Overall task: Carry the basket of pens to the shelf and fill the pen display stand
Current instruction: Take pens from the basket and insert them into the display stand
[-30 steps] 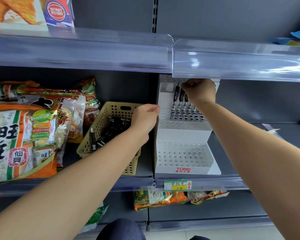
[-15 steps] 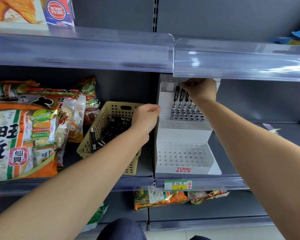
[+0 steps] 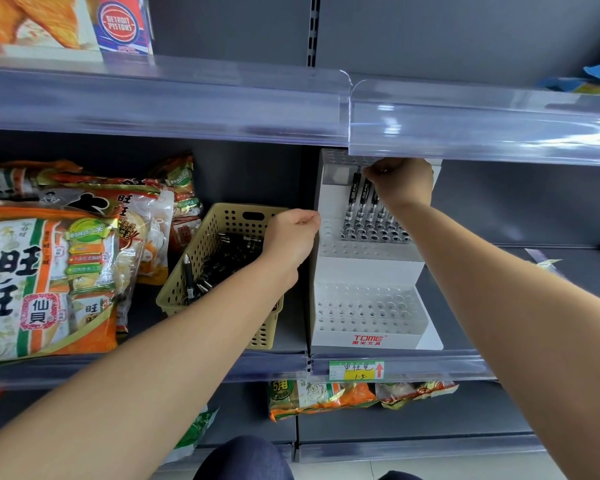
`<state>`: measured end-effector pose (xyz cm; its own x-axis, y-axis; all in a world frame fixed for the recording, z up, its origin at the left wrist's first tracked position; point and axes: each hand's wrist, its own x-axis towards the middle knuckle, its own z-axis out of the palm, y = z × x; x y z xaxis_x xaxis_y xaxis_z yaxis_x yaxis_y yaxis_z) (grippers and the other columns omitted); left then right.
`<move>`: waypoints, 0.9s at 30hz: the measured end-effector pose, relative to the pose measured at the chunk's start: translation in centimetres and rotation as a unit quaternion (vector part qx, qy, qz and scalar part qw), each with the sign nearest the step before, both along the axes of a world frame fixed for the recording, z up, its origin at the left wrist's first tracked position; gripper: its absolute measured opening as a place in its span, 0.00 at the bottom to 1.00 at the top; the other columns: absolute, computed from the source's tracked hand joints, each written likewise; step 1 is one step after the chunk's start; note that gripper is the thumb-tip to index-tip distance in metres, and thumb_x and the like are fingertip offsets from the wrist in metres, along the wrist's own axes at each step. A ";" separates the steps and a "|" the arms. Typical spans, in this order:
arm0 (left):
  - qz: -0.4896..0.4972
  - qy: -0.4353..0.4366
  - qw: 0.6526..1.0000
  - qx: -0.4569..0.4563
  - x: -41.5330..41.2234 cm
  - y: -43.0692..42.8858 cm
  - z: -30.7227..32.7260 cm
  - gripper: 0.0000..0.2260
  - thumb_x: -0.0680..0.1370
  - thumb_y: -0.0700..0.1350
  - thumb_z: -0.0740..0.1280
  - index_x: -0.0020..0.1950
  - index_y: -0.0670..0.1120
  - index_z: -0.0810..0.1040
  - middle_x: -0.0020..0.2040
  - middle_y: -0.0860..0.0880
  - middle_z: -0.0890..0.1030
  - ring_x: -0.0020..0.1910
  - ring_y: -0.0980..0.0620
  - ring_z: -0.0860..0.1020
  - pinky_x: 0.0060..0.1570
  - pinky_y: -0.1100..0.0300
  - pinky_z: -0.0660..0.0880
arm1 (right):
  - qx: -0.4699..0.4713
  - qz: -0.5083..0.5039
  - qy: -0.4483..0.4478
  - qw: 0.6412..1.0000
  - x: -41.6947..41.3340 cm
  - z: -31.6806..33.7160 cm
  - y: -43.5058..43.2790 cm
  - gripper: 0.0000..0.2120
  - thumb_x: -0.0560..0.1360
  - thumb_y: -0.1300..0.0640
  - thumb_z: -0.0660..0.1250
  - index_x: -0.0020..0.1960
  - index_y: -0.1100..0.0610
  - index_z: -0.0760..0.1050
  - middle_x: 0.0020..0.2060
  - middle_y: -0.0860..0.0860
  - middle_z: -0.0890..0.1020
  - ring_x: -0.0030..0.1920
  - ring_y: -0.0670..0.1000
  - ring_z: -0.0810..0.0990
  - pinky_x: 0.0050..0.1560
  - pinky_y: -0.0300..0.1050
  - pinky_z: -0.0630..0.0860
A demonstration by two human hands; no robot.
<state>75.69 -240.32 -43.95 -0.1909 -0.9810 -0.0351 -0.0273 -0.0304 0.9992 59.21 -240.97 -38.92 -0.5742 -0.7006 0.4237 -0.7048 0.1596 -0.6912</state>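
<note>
The white tiered pen display stand [image 3: 368, 317] sits on the middle shelf. Several black pens [image 3: 364, 202] stand in its upper tier; the lower tier's holes are bare. My right hand [image 3: 400, 183] is just under the upper shelf lip, its fingers curled round the top of one of these pens. The beige perforated basket [image 3: 201, 258] is left of the stand, with several black pens [image 3: 219, 261] lying in it. My left hand [image 3: 288, 240] is above the basket's right rim, fingers curled round the stand's left wall.
Large snack bags [image 3: 49, 268] fill the shelf left of the basket. A clear plastic lip [image 3: 482, 129] on the upper shelf overhangs the stand's top. A price label [image 3: 355, 370] is on the shelf edge below the stand. More snack bags [image 3: 323, 396] lie on the lower shelf.
My right hand has shifted slightly at the pen tops in the upper tier. My left hand and the basket have stayed in place.
</note>
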 end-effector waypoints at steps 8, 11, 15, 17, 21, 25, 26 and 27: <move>-0.003 -0.006 1.000 -0.003 0.3 -0.2 0.1 0.11 0.80 0.42 0.65 0.62 0.44 0.78 0.59 0.47 0.79 0.60 0.49 0.76 0.64 0.50 0.72 | -0.003 -0.001 -0.006 1.000 0.0 -0.1 -0.1 0.07 0.75 0.56 0.67 0.47 0.55 0.83 0.46 0.53 0.85 0.50 0.52 0.81 0.41 0.37 0.68; -0.010 -0.011 1.000 -0.008 0.4 -0.2 0.1 0.10 0.80 0.41 0.65 0.60 0.43 0.79 0.54 0.49 0.80 0.56 0.50 0.77 0.64 0.51 0.73 | -0.020 -0.006 -0.027 0.999 -0.1 -0.1 0.2 0.10 0.74 0.52 0.69 0.53 0.54 0.81 0.47 0.53 0.85 0.50 0.52 0.81 0.43 0.36 0.68; -0.022 -0.028 0.999 -0.017 1.1 0.1 0.1 0.08 0.80 0.41 0.64 0.58 0.44 0.79 0.44 0.52 0.79 0.49 0.52 0.76 0.57 0.54 0.75 | -0.023 -0.010 0.009 1.000 0.8 -0.7 0.7 0.10 0.74 0.52 0.68 0.54 0.53 0.80 0.40 0.54 0.84 0.45 0.52 0.81 0.40 0.37 0.66; -0.031 -0.055 0.998 -0.031 1.6 0.2 0.0 0.08 0.80 0.42 0.64 0.57 0.45 0.80 0.45 0.52 0.79 0.49 0.52 0.77 0.56 0.54 0.76 | -0.026 0.002 0.042 0.999 1.7 -1.3 1.1 0.06 0.74 0.54 0.67 0.50 0.53 0.80 0.38 0.51 0.82 0.41 0.52 0.79 0.38 0.39 0.68; -0.040 -0.117 0.991 -0.060 2.8 0.2 -0.4 0.09 0.80 0.43 0.64 0.58 0.45 0.81 0.49 0.50 0.81 0.55 0.49 0.78 0.59 0.52 0.76 | 0.003 0.057 0.089 0.994 3.7 -2.7 2.1 0.05 0.74 0.55 0.66 0.46 0.52 0.81 0.35 0.50 0.80 0.40 0.54 0.80 0.37 0.42 0.73; -0.032 -0.167 0.982 -0.079 4.1 -0.2 -0.7 0.08 0.79 0.46 0.65 0.53 0.48 0.82 0.46 0.53 0.80 0.55 0.48 0.78 0.58 0.51 0.76 | 0.052 0.102 0.118 0.986 5.7 -3.2 2.4 0.06 0.74 0.53 0.66 0.46 0.50 0.82 0.35 0.47 0.80 0.42 0.53 0.80 0.40 0.42 0.75; -0.027 -0.177 0.980 -0.085 4.5 -0.3 -0.8 0.06 0.79 0.46 0.65 0.49 0.50 0.82 0.43 0.54 0.79 0.54 0.48 0.78 0.56 0.52 0.77 | 0.062 0.113 0.123 0.984 6.2 -3.3 2.5 0.06 0.74 0.53 0.66 0.47 0.50 0.82 0.37 0.48 0.81 0.42 0.53 0.80 0.40 0.42 0.76; -0.023 -0.191 0.977 -0.089 4.9 -0.5 -0.9 0.06 0.79 0.47 0.65 0.47 0.51 0.81 0.42 0.54 0.79 0.52 0.48 0.79 0.55 0.53 0.77 | 0.071 0.125 0.126 0.982 6.7 -3.4 2.5 0.06 0.74 0.53 0.66 0.47 0.50 0.82 0.39 0.49 0.83 0.43 0.53 0.80 0.41 0.43 0.77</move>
